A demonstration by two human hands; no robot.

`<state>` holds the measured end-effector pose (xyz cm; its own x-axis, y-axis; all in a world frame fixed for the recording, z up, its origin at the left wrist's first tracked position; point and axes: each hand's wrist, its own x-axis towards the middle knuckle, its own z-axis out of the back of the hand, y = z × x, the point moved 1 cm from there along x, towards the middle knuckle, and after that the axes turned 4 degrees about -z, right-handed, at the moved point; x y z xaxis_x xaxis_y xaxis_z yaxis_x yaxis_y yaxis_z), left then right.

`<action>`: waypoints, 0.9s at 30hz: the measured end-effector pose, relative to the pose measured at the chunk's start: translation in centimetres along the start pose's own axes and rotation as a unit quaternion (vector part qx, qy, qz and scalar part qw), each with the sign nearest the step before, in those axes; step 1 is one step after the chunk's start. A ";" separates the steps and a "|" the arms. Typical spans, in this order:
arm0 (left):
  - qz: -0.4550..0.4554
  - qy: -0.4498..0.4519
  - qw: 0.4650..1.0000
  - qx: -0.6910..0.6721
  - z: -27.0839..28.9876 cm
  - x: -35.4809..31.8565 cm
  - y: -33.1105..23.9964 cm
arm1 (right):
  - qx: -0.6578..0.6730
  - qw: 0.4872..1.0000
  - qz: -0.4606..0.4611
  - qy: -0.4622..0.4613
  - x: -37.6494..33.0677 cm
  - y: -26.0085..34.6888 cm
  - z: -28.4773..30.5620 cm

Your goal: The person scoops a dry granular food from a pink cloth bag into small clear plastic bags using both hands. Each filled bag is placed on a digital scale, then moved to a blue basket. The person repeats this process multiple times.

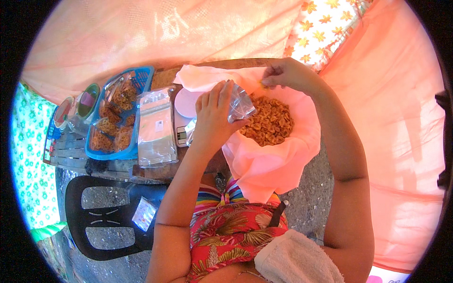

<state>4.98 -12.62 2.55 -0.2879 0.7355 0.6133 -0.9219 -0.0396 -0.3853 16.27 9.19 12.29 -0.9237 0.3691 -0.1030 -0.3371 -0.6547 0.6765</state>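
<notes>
My left hand [214, 108] is closed around a clear plastic pouch [241, 104], tilted with one end over the heap of brown chips [269, 122]. Thin and crisp-looking, the chips lie in a container lined with pink cloth [269, 165]. At the far rim of that cloth my right hand [285, 75] is raised, its fingers pinched together on a small yellowish piece that looks like a chip. Partly hidden behind my left hand and forearm stands a white scale [185, 103] with a round plate.
Left of the scale lies a stack of empty clear pouches [158, 122]. A blue basket [123, 154] holds several filled bags [123, 98]. Beyond it is a green-rimmed tub [88, 101]. A black chair [78, 219] with a small packet [145, 213] on it stands near the table.
</notes>
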 end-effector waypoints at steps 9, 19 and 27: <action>-0.004 -0.032 0.999 -0.030 -0.1 0.1 -0.2 | -0.024 0.997 0.069 -0.022 -0.2 2.6 -2.9; 0.017 -0.044 0.998 -0.045 0.1 -0.2 0.2 | -0.292 0.949 -0.106 0.055 -2.4 -10.5 -7.0; 0.019 -0.035 0.999 -0.034 0.4 -0.4 0.0 | -0.060 0.986 -0.145 0.063 -3.6 -10.6 -2.0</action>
<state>4.94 -13.20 2.57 -0.3415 0.6847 0.6439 -0.8913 -0.0186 -0.4529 22.83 13.44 4.01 -0.7980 0.4725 -0.3741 -0.6025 -0.6096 0.5151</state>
